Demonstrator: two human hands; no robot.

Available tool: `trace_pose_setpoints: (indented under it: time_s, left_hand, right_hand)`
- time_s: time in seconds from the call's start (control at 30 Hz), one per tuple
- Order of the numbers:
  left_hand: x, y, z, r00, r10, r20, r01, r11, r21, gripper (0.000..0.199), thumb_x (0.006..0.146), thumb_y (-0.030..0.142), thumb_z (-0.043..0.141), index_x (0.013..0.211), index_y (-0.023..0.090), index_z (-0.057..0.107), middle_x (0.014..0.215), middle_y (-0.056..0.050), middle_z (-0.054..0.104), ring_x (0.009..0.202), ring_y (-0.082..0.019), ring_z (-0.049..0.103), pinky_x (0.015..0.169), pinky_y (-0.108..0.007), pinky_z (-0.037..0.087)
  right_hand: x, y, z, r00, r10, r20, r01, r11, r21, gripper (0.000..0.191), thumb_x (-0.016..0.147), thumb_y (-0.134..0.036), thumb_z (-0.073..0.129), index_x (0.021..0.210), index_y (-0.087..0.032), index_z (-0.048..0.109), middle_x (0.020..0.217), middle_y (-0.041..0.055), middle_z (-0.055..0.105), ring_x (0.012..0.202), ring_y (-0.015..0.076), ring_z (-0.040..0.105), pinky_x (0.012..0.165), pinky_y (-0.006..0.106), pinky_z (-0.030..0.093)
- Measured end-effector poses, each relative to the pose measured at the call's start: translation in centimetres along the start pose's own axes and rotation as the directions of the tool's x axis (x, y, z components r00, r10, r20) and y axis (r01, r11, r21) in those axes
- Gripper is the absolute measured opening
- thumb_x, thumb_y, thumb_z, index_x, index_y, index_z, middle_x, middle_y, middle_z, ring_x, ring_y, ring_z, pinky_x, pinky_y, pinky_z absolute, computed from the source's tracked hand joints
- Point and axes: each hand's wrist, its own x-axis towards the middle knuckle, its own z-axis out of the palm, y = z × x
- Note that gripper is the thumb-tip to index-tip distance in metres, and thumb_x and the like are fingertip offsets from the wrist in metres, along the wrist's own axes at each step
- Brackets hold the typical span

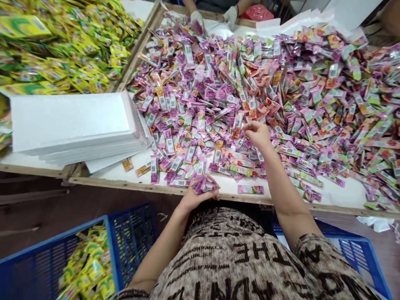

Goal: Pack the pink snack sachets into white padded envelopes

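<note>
A bunch of purple sachets (203, 184) sits in my left hand (191, 200), whose fingers are closed around it at the table's front edge. My right hand (258, 134) reaches over the big heap of small stick sachets (200, 91), mostly purple with pink, orange and green ones mixed in. Its thumb and fingers curl together near an orange-red sachet (236, 126); whether they grip anything is hidden. A single purple sachet (250, 189) lies on the white tabletop between my two hands.
White envelopes (68, 116) are stacked at the left. Behind them, a wooden divider (137, 50) borders a heap of yellow packets (78, 46). Blue crates (109, 250) stand below the table, one with yellow packets inside. Across the table are a co-worker's gloved hands (230, 17).
</note>
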Motion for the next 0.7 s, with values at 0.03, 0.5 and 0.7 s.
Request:
trace_pose_setpoints:
  time_s: [0.03,0.5,0.7]
  left_hand:
    - [-0.5,0.2,-0.8,0.999,0.008,-0.032,-0.011,0.995,-0.095,0.022,0.069,0.027,0.082,0.083,0.016,0.068,0.081,-0.006,0.071,0.078,-0.022,0.068,0.081,-0.037,0.054]
    - [6.6,-1.7,0.6,0.952,-0.133,-0.277,0.033,0.941,-0.338,0.048,0.051,0.019,0.089,0.094,0.015,0.071,0.095,-0.009,0.075,0.090,-0.026,0.071,0.092,-0.045,0.054]
    - [5.1,1.1,-1.0,0.962,0.212,-0.173,-0.223,0.974,-0.050,0.048,0.061,0.025,0.084,0.107,0.017,0.072,0.103,-0.009,0.074,0.100,-0.028,0.069,0.093,-0.042,0.052]
  right_hand:
    - [-0.8,-0.5,1.7,0.997,-0.037,0.073,0.043,0.996,-0.080,0.015,0.069,-0.012,0.055,0.079,-0.016,0.065,0.074,0.0010,0.067,0.068,0.0153,0.062,0.071,0.030,0.051]
    - [-4.5,1.8,5.6,0.992,0.046,-0.114,-0.091,0.897,-0.433,0.029,0.068,-0.045,0.071,0.073,-0.018,0.062,0.069,0.0007,0.061,0.066,0.0181,0.058,0.068,0.033,0.047]
    - [-3.8,0.2,-0.5,0.942,0.029,-0.334,0.080,0.948,0.308,0.028,0.052,-0.033,0.083,0.071,-0.025,0.064,0.073,0.0027,0.061,0.062,0.0194,0.060,0.062,0.041,0.049]
